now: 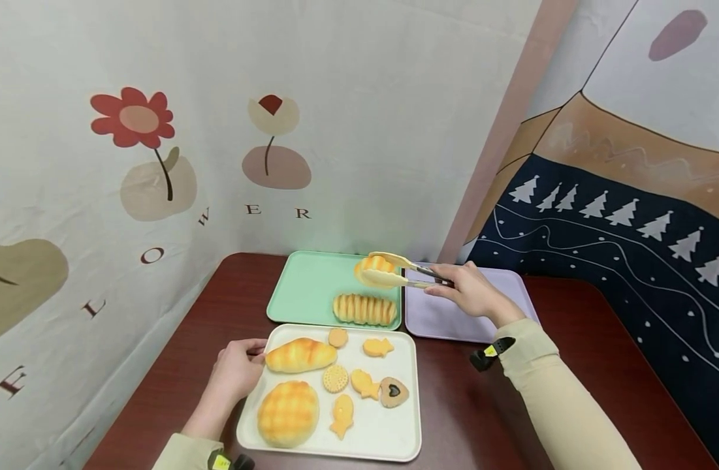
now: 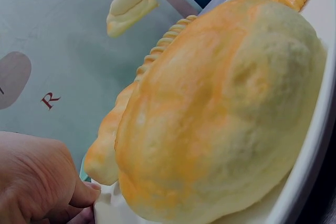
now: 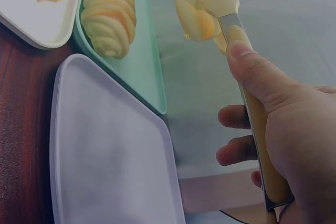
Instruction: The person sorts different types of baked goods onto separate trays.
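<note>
Head view, centre of frame: the right hand (image 1: 473, 292) grips cream-tipped metal tongs (image 1: 401, 270), thumb on top and fingers curled under, and the tongs clamp a small ridged golden bun (image 1: 373, 266) in the air above the right part of the green tray (image 1: 305, 287). On that smooth mint tray lies one long ribbed loaf (image 1: 365, 309), near its lower right corner. Right of it sits a lilac tray (image 1: 435, 316), matte with rounded corners. Lower centre, the white tray (image 1: 388, 434) holds a glossy oblong roll (image 1: 301, 354), a round crosshatched bun (image 1: 288, 413), three fish-shaped biscuits, a round biscuit, a small disc and a heart biscuit. The left hand (image 1: 237, 370) pinches the white tray's upper left rim, fingers curled at the edge. All rests on a dark red-brown table (image 1: 177, 365).
</note>
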Motion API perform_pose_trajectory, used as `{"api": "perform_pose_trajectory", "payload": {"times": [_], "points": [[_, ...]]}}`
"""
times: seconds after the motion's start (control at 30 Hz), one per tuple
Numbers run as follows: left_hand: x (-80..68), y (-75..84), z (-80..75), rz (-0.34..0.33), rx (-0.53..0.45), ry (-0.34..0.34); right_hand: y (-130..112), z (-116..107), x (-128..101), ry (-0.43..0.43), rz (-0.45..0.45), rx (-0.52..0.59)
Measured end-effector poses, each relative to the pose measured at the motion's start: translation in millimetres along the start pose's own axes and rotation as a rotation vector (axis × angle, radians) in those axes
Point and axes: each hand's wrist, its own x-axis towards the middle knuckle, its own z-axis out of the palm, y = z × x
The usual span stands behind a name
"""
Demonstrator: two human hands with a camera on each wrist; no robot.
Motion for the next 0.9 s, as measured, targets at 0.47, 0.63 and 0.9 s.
{"api": "perform_pose_trajectory", "payload": {"times": [0.47,0.63,0.9], "points": [[-1.3,1.1,-0.1,0.006,-0.002,0.003,18,22,11,0.015,0.026,-0.026],[-0.2,1.1,0.7,0.009,0.004,0.009,24,27,15,0.004,0.064,-0.03],[-0.1,0.7,1.0,-0.014,0.003,-0.001,26,30,22,-0.027,0.11,-0.027]]}}
